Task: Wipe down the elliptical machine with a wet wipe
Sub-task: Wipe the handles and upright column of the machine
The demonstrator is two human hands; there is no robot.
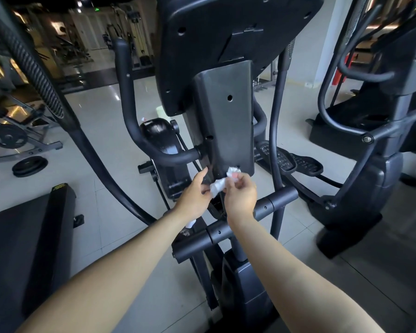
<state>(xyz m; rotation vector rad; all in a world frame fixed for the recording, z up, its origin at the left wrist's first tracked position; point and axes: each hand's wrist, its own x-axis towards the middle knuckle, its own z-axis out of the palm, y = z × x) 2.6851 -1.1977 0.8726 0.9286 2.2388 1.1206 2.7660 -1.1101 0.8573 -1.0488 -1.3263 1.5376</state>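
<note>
The left hand (194, 196) and right hand (242, 196) pinch the crumpled wet wipe (222, 182) between them, seemingly touching the column cover (226, 121) of the elliptical machine (226, 32), so unfold it flat before wiping.

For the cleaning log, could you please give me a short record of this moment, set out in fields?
setting: gym, pale tiled floor
wet wipe: white, crumpled, held between both hands
left hand: holds the wipe's lower end
right hand: pinches its upper end
column cover: black, right behind the wipe; contact unclear
console: above the cover, seen from its back
weight plate: flat on the floor, far left
</note>
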